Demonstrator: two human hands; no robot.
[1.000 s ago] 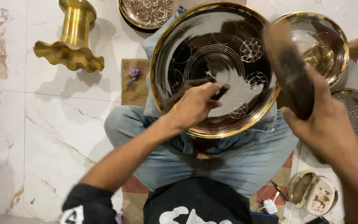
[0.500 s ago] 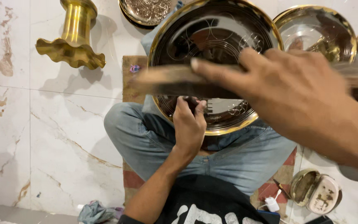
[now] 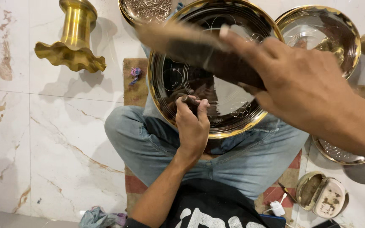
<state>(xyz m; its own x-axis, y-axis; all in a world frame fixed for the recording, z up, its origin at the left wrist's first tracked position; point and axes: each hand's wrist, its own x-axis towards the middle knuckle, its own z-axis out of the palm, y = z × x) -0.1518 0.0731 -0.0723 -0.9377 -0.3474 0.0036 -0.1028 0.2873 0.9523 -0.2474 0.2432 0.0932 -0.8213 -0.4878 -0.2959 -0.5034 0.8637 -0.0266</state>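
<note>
left hand [image 3: 193, 126] pins punch [image 3: 189, 100] | tray [image 3: 233, 126] rim (lap) | right hand [image 3: 305, 84] grips mallet [image 3: 191, 42]

Bright, even light falls from above; the large brass plate [image 3: 216, 71] throws glare, the raised right hand [image 3: 300, 84] smears with motion blur (its tool too), edges bow slightly.

Four round brass trays showed: one large tray [image 3: 216, 67] on the lap, three others [image 3: 320, 36] [image 3: 146, 9] [image 3: 339, 152] on the floor. One fluted brass stand [image 3: 73, 40] lay there, perhaps a second at the right edge. Two hands [image 3: 193, 126] [image 3: 305, 84] worked.
</note>
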